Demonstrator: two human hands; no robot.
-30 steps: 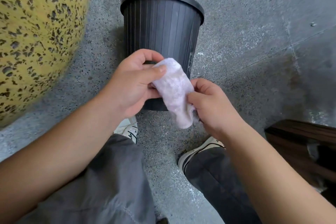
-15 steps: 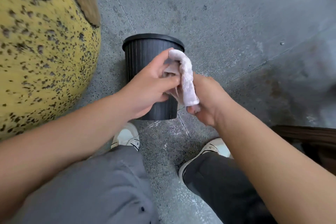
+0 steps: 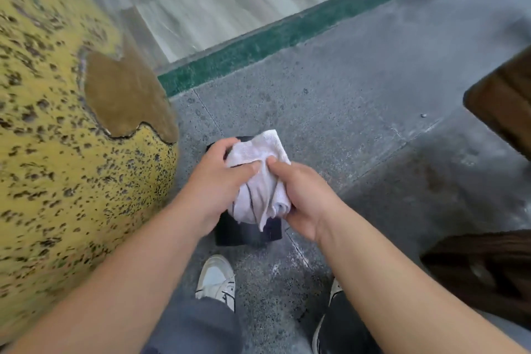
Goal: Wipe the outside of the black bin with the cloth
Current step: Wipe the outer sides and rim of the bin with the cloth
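Note:
The black bin (image 3: 238,234) stands on the grey floor just ahead of my feet, mostly hidden behind my hands and the cloth; only its lower wall and a bit of rim show. A pale lilac-white cloth (image 3: 258,181) is bunched between both hands, held above and in front of the bin. My left hand (image 3: 218,181) grips the cloth's left side with thumb on top. My right hand (image 3: 301,195) grips its right side. Whether the cloth touches the bin I cannot tell.
A large yellow speckled rounded column (image 3: 57,152) with a brown chipped patch crowds the left. Dark wooden furniture (image 3: 502,112) sits at the right edge and lower right. A green strip (image 3: 258,46) borders the floor ahead. My shoes (image 3: 217,279) stand just behind the bin.
The camera has risen and tilted forward, so the bin looks smaller and farther. Both hands have closed together on the cloth, now spread wider, covering most of the bin.

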